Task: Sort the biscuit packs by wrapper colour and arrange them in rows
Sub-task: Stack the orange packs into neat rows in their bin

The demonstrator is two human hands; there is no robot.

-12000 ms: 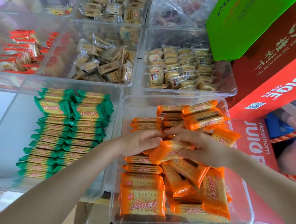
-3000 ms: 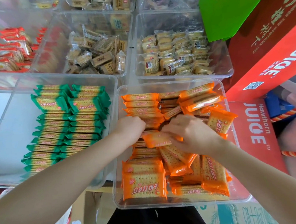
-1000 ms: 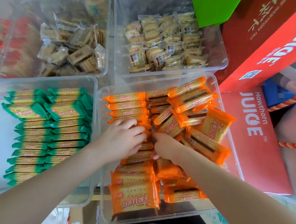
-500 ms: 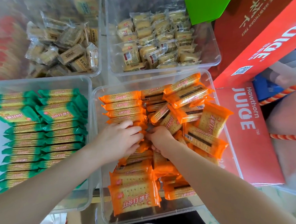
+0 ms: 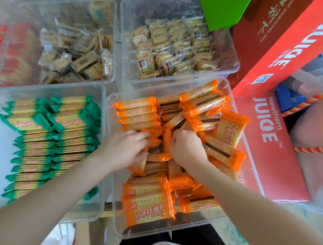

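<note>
The red juice carton (image 5: 284, 44) leans along the right side, with a flat red juice box (image 5: 272, 149) lying beneath it and a green bag (image 5: 223, 5) at the top edge. Four clear tubs fill the rest of my view. The far left tub (image 5: 112, 49) holds loose pale biscuit packs, and the far right tub (image 5: 234, 61) holds clear-wrapped round ones. In the near left tub (image 5: 104, 110) the green packs (image 5: 69, 120) stand in two tidy rows along its right wall.

The near right tub (image 5: 113, 163) holds the orange packs (image 5: 149, 208). Along its far left corner a short row of them stands on edge, neat; along its right wall they lie tumbled at all angles; at its near edge a few lie flat, label up.

Both my hands are down in the middle of that tub, among the orange packs. My left hand (image 5: 126, 149) lies palm down with the fingers bent over the near end of the neat row, fingertips touching the wrappers. I cannot tell whether it actually holds one. My right hand (image 5: 187, 149) is curled into a loose fist just beside it, knuckles up, its fingers tucked in among the packs; whether they grip one I cannot tell either.
</note>
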